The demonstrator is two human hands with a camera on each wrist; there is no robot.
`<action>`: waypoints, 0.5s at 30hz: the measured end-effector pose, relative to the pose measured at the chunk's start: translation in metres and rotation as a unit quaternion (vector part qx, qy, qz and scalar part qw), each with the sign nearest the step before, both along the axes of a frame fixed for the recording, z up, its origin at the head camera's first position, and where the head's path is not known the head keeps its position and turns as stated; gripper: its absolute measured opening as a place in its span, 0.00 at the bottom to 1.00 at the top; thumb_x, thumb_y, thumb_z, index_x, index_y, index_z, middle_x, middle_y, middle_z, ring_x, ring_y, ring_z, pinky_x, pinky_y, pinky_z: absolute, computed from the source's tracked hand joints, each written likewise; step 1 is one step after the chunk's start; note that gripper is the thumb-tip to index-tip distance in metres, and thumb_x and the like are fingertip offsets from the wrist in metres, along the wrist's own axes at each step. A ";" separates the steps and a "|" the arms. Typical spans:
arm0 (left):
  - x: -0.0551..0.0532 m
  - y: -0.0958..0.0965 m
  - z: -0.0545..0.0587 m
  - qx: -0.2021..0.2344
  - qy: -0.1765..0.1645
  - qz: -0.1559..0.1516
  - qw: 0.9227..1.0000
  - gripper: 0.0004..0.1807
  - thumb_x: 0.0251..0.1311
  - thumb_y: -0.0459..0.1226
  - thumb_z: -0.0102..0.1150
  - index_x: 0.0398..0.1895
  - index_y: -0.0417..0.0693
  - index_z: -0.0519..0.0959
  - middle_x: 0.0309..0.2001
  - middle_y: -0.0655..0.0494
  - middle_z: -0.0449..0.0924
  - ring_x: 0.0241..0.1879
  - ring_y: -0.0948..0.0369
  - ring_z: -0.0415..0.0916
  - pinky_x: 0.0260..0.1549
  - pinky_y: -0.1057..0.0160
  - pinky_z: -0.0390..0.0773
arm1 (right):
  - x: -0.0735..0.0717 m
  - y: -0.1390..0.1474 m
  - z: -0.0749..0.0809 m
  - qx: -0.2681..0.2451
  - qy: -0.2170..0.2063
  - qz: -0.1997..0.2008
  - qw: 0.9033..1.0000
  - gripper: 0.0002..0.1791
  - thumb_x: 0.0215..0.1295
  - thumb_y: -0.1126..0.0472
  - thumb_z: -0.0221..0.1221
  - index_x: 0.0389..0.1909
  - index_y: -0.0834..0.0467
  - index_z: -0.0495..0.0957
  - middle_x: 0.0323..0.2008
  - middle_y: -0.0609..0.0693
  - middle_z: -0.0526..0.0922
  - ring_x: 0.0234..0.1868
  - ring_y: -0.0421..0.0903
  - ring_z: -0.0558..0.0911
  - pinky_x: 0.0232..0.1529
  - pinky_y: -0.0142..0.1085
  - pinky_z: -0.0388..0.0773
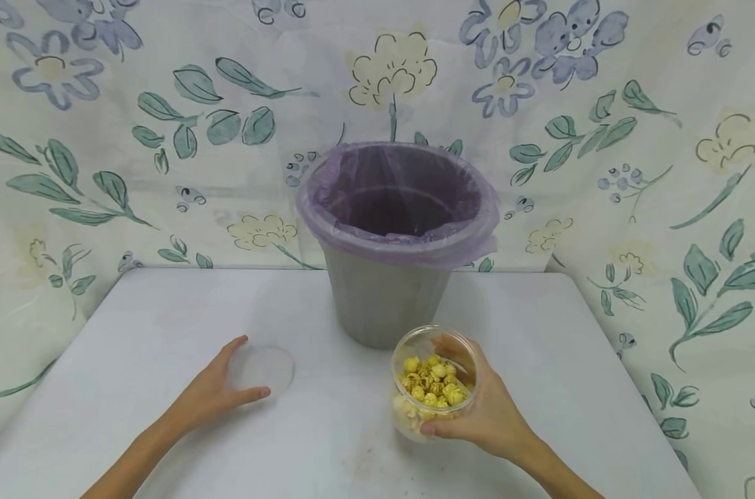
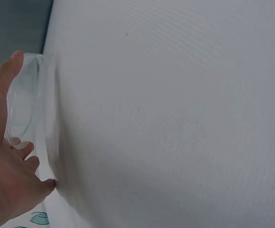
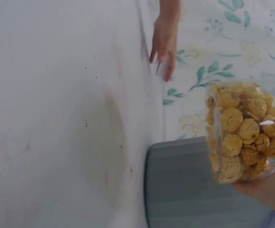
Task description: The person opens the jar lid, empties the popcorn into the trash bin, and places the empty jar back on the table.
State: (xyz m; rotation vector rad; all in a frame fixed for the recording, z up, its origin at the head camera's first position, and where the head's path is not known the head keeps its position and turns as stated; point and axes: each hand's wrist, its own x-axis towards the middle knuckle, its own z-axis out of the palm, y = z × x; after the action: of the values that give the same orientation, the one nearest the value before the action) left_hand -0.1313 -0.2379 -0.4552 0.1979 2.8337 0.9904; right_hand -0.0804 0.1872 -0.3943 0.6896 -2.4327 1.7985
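My left hand (image 1: 212, 391) is low over the left part of the table, thumb and fingers round the rim of a clear round lid (image 1: 268, 371). In the left wrist view, the lid (image 2: 25, 102) sits between thumb and fingers, close to the white surface. My right hand (image 1: 486, 412) grips a clear plastic tub (image 1: 409, 423) from its right side, in front of the bin. Yellow popcorn (image 1: 433, 381) fills part of the uncovered tub, which tilts towards the head camera. The right wrist view shows the popcorn (image 3: 247, 128) through the tub's wall.
A grey bin (image 1: 386, 291) lined with a purple bag (image 1: 402, 249) stands at the back middle of the white table (image 1: 165, 312). Small crumbs and a faint stain (image 1: 368, 454) mark the table near the tub. Floral cloth (image 1: 228, 194) hangs behind.
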 end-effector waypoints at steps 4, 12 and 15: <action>0.000 -0.003 -0.004 -0.010 0.011 -0.014 1.000 0.62 0.48 0.55 0.76 0.74 0.28 0.51 0.70 0.23 0.53 0.67 0.28 0.54 0.61 0.31 0.58 | 0.001 0.002 -0.001 -0.002 -0.001 -0.004 1.000 0.59 0.38 0.62 0.82 0.72 0.48 0.59 0.68 0.56 0.69 0.66 0.58 0.70 0.61 0.65 0.64; 0.002 -0.007 -0.012 -0.076 0.059 -0.040 0.995 0.60 0.46 0.54 0.77 0.70 0.24 0.56 0.67 0.22 0.59 0.65 0.27 0.57 0.60 0.31 0.60 | 0.000 0.006 0.000 0.004 -0.002 -0.015 1.000 0.58 0.38 0.62 0.82 0.72 0.50 0.59 0.67 0.57 0.70 0.66 0.58 0.70 0.61 0.63 0.65; 0.002 -0.007 -0.013 -0.086 0.065 -0.045 0.993 0.60 0.46 0.55 0.76 0.70 0.23 0.56 0.67 0.22 0.59 0.64 0.27 0.58 0.60 0.31 0.60 | 0.000 0.008 0.001 0.006 0.001 -0.019 1.000 0.58 0.39 0.62 0.81 0.72 0.52 0.59 0.67 0.58 0.69 0.66 0.58 0.70 0.62 0.63 0.65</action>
State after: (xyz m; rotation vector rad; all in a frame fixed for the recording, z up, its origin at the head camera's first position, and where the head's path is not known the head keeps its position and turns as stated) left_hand -0.1297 -0.2452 -0.4683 0.3801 2.9782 0.7352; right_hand -0.0802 0.1951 -0.3938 0.6399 -2.4404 1.7709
